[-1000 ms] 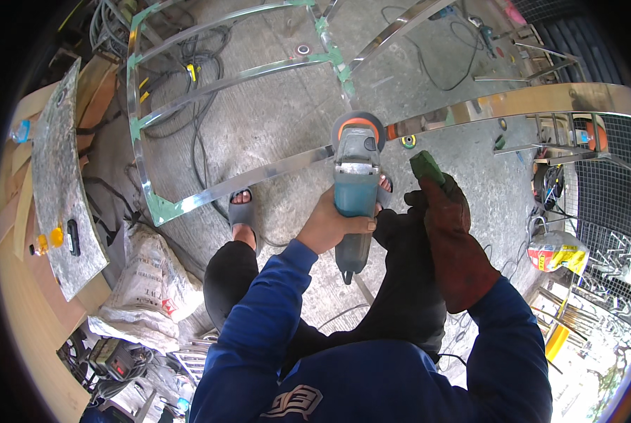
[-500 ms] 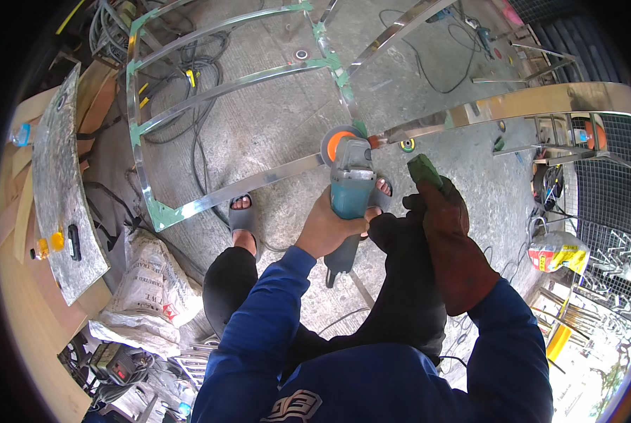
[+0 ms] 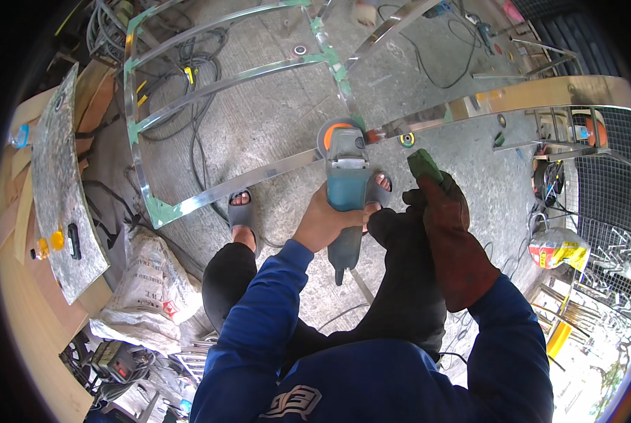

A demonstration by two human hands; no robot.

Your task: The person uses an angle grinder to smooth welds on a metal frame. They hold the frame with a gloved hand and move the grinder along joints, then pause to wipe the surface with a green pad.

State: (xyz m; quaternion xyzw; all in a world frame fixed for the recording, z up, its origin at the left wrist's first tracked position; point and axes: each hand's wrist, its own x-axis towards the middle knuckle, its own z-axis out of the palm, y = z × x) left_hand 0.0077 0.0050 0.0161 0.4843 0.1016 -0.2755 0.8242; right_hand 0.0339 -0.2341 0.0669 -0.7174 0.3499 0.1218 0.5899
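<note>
My bare left hand is closed around the body of a teal and grey angle grinder. The grinder's orange disc lies over the corner of a shiny metal frame; whether it touches the metal I cannot tell. My right hand, in a reddish-brown work glove, grips a green block that looks like polishing compound. It is held up to the right of the grinder, apart from it. Green tape covers several joints of the frame.
A long polished metal bar runs off to the right. Cables lie coiled under the frame. On the left are a stained board and a white sack. My sandalled feet are near the frame.
The grinder has turned slightly, its rear end swinging a little to the right and up, with my left hand still on it. My right hand has hardly moved.
</note>
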